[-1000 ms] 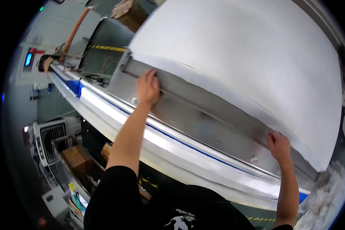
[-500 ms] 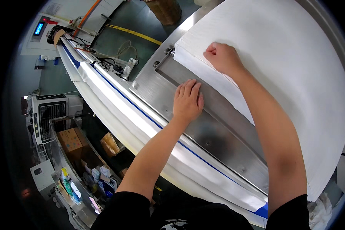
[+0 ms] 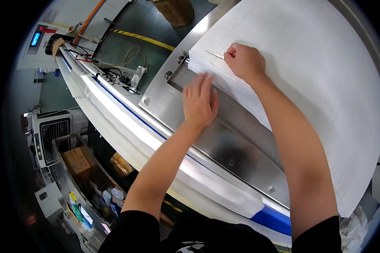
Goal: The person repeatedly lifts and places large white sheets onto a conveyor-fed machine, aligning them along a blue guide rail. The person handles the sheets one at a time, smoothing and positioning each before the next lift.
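Paper stack [image 3: 308, 71]: I am seeing its long edge running upper-left to lower-right.
Right hand [image 3: 245, 61]: fist pinching the stack's top sheet.
Left hand [image 3: 199, 101]: fingers spread, hovering over the steel table [image 3: 236, 152].

A second ago our hands were spread far apart along the steel plate [image 3: 223, 143], the right hand [image 3: 244, 61] down at the near end; since then it has crossed to the far corner of the white paper stack [image 3: 316, 84], where its fist now pinches up a thin edge of sheet. Our left hand [image 3: 199, 101], flat on the steel half a second ago, has lifted and blurs just above it. Our view has also swung left, bringing the control panel [image 3: 36, 39] further in.
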{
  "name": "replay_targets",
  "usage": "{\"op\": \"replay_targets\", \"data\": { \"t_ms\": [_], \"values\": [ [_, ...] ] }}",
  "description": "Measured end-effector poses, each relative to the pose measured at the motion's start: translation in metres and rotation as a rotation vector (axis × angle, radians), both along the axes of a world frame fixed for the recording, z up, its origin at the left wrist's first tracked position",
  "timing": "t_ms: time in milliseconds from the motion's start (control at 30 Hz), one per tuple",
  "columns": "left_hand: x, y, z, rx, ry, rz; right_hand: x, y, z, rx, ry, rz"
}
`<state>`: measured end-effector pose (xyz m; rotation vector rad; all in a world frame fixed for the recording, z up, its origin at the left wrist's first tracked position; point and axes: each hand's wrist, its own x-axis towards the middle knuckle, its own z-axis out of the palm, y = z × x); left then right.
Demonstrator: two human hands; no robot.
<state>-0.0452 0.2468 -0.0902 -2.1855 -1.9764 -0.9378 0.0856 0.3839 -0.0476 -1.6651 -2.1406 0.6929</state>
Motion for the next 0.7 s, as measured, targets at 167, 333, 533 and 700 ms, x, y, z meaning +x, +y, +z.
{"op": "replay_targets", "data": {
  "t_ms": [167, 333, 533, 700],
  "values": [
    [-0.028, 0.05, 0.011, 0.134, 0.152, 0.021, 0.001, -0.001, -0.006, 0.072, -0.025, 0.02],
    [-0.036, 0.059, 0.005, 0.084, 0.212, -0.026, 0.002, 0.0, -0.009, 0.115, -0.027, 0.027],
    [-0.041, 0.061, -0.001, 0.141, 0.208, -0.021, 0.003, 0.001, -0.01, 0.128, -0.018, 0.035],
    [-0.04, 0.059, 0.001, 0.149, 0.188, -0.002, 0.003, 0.002, -0.008, 0.082, -0.01, 0.025]
  ]
}}
